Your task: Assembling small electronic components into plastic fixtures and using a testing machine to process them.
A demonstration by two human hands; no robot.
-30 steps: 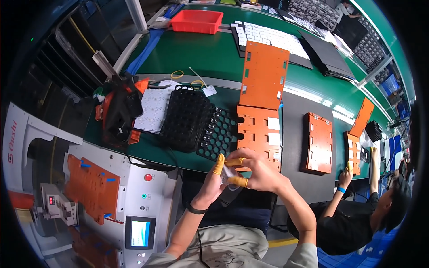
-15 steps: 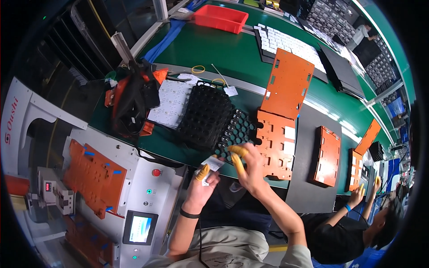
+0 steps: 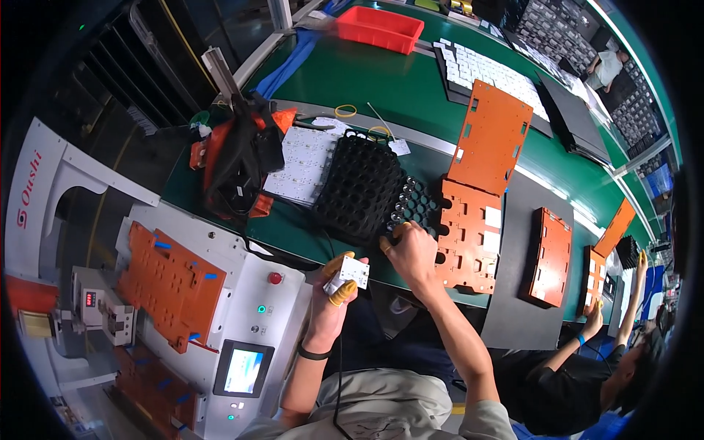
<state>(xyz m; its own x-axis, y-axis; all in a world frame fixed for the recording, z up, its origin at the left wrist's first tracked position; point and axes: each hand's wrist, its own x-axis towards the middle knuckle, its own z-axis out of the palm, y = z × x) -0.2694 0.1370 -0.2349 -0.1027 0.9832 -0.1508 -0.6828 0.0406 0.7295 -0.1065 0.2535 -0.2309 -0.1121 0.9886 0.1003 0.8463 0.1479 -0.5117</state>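
Green matting covers the long workbench point(image 3: 367, 81), which curves away toward a red bin point(image 3: 379, 28) at the far end; at the far left a white machine housing point(image 3: 213, 293) carries an orange fixture plate point(image 3: 170, 282) with small blue tabs, a red round button point(image 3: 275, 278) and a small lit screen point(image 3: 243, 370) – red lettering runs up its outer panel. Beside it on the mat sits a black and orange bag point(image 3: 238, 165), then a white perforated sheet point(image 3: 304, 165) partly under a black cell tray point(image 3: 359, 187). The left hand point(image 3: 334, 290), thumb and forefinger capped in yellow finger cots, is pinched on a small white circuit board point(image 3: 347, 273) held off the bench edge, just above the machine; it looks light, thin and stiff, and probably fragile on its faces, so the edges are the place to take it, as the fingers do now. The right hand point(image 3: 411, 253) rests at the near rim of a lower black tray point(image 3: 411, 205), fingers curled together at its cells; whether they grip anything I cannot tell. Right of that lie orange carrier plates point(image 3: 469, 235) bearing white square labels, one more propped upright point(image 3: 488, 136), a dark mat point(image 3: 524, 279), and another orange plate point(image 3: 546, 257) – farther right a co-worker's hand point(image 3: 590, 323) touches one
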